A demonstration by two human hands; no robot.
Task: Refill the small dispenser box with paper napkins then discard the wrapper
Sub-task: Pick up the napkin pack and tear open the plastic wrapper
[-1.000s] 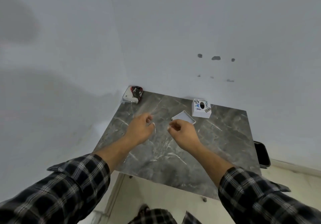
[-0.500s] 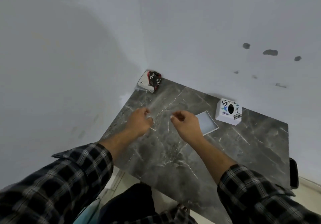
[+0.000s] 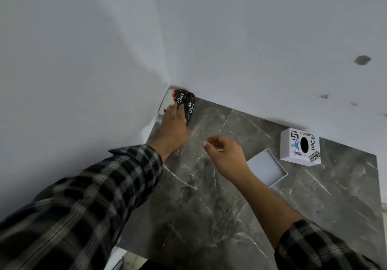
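A napkin pack (image 3: 185, 100) in a black and red wrapper, white at its left end, lies in the far left corner of the dark marble table (image 3: 219, 207). My left hand (image 3: 172, 128) reaches over it, fingers resting on the wrapper; a firm grip cannot be told. My right hand (image 3: 227, 156) hovers over the table's middle, fingers loosely curled, holding nothing. The white dispenser box (image 3: 300, 147), with stickers and a black oval hole, stands at the far right. Its white lid (image 3: 267, 167) lies open side up between the box and my right hand.
White walls meet right behind the napkin pack and run along the table's left and far edges. The table's near edge drops to the floor below my sleeves.
My left hand has moved from the table's middle forward to the corner and onto the napkin pack. The head has turned left and closer. My right hand stayed near the lid.
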